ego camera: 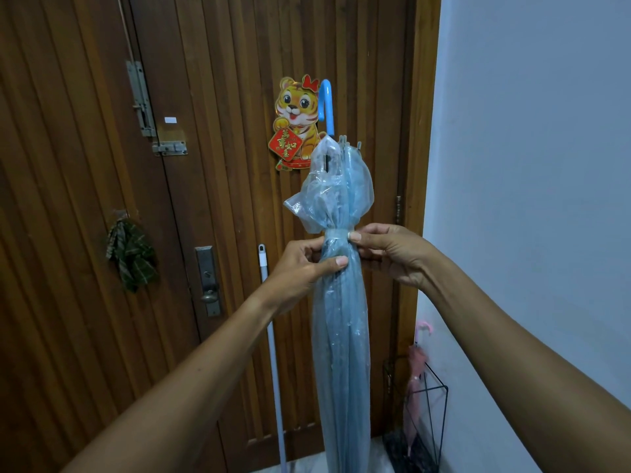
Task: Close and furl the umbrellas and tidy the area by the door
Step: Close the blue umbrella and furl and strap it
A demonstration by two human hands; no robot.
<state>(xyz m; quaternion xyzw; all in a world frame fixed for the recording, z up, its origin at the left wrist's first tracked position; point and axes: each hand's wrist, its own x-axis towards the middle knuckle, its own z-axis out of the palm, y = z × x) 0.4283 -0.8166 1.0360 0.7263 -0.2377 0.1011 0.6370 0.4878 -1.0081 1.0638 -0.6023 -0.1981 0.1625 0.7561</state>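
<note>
Umbrella (pixel 341 336) stands furled, pinched between left hand (pixel 304 268) and right hand (pixel 392 254).

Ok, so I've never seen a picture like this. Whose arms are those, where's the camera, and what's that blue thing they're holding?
There is no machine here. The picture comes from a camera worn on a person's head, looking forward and down, so the two arms are theirs. The left hand grips a furled, translucent blue plastic umbrella held upright, its curved blue handle on top. The right hand pinches the thin band wrapped round it. Behind is a slatted brown wooden door. At lower right a black wire stand holds a furled pink umbrella, and a white pole stands against the door.
</note>
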